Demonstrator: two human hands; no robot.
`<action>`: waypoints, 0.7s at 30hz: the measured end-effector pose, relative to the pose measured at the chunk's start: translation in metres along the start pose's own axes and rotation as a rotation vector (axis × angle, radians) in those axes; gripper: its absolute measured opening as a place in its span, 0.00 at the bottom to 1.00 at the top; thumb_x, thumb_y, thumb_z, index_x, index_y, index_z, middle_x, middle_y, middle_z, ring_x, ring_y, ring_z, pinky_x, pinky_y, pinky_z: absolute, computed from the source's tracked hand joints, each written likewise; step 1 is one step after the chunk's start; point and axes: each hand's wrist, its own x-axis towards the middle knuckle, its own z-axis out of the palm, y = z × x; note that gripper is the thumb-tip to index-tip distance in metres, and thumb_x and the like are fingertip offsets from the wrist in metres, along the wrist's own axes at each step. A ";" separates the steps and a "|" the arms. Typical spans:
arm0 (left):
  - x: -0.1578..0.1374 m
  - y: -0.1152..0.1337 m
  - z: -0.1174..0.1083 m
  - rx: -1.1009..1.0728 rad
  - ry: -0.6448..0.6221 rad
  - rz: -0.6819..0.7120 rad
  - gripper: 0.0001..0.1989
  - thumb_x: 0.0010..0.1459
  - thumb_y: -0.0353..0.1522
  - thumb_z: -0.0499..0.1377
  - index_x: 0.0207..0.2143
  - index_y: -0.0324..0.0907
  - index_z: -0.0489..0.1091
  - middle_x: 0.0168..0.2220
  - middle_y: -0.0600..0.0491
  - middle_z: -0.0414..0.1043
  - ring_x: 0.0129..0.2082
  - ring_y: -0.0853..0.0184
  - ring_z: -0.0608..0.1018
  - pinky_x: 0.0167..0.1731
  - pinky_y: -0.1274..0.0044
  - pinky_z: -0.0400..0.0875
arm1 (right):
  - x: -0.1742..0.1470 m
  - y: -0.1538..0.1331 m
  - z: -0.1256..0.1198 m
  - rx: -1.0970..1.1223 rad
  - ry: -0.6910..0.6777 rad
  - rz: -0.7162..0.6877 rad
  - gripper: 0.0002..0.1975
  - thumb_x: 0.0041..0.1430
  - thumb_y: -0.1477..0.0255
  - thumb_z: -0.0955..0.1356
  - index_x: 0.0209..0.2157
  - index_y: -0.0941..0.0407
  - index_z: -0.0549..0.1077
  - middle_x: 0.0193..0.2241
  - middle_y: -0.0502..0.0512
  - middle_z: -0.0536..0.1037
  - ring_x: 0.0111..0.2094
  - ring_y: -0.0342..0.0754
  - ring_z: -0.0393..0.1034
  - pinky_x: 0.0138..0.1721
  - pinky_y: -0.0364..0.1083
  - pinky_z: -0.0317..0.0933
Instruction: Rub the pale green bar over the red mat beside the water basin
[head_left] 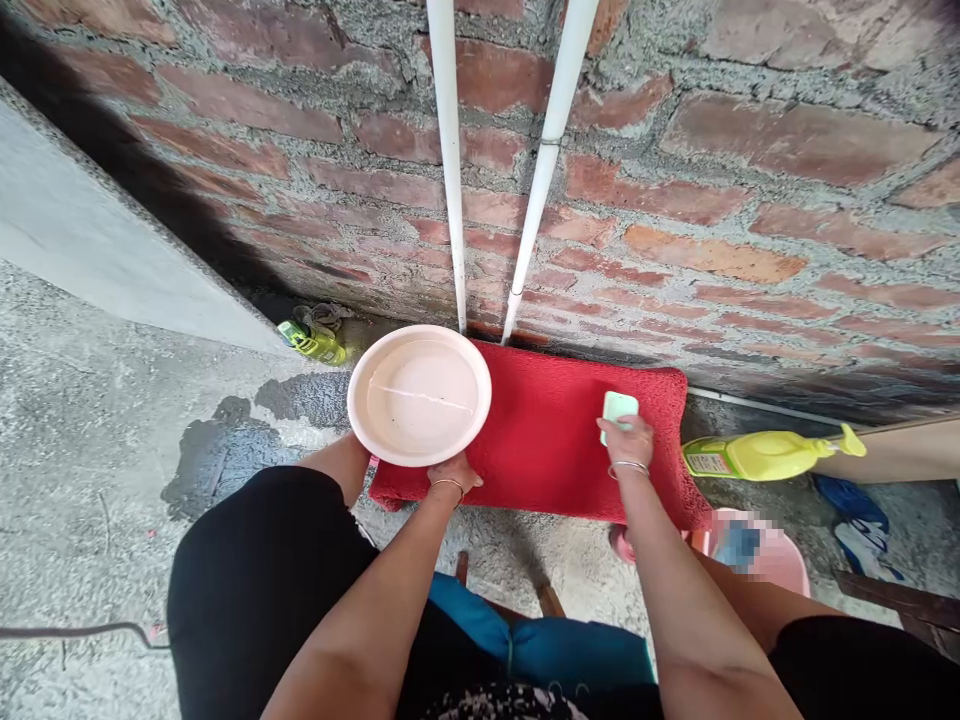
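My right hand (630, 440) is closed around a pale green rounded block (620, 406), with its fingers across the near end. The block is over the right part of a thick red cloth (547, 430) spread on a low surface. A pale pink basin (420, 395) sits over the cloth's left end, with a thin whitish line across its inside. My left hand (454, 470) is at the basin's near edge, touching the red cloth. The rim hides most of its fingers, so I cannot tell whether it grips the basin.
A yellow pump bottle (772, 455) is right of the cloth, above a pink bucket (784, 560). Blue-and-white shoes (859, 525) lie farther right. A green bottle (319, 345) stands behind the basin near wet concrete (217, 450). Two white pipes (454, 180) run up the brick wall (675, 200).
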 end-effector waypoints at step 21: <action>0.000 0.002 0.000 0.034 -0.015 0.014 0.44 0.34 0.40 0.68 0.55 0.46 0.58 0.58 0.45 0.59 0.57 0.52 0.63 0.52 0.67 0.61 | 0.045 0.017 -0.011 -0.064 -0.041 -0.033 0.17 0.42 0.58 0.69 0.34 0.53 0.72 0.36 0.63 0.68 0.36 0.55 0.66 0.38 0.52 0.58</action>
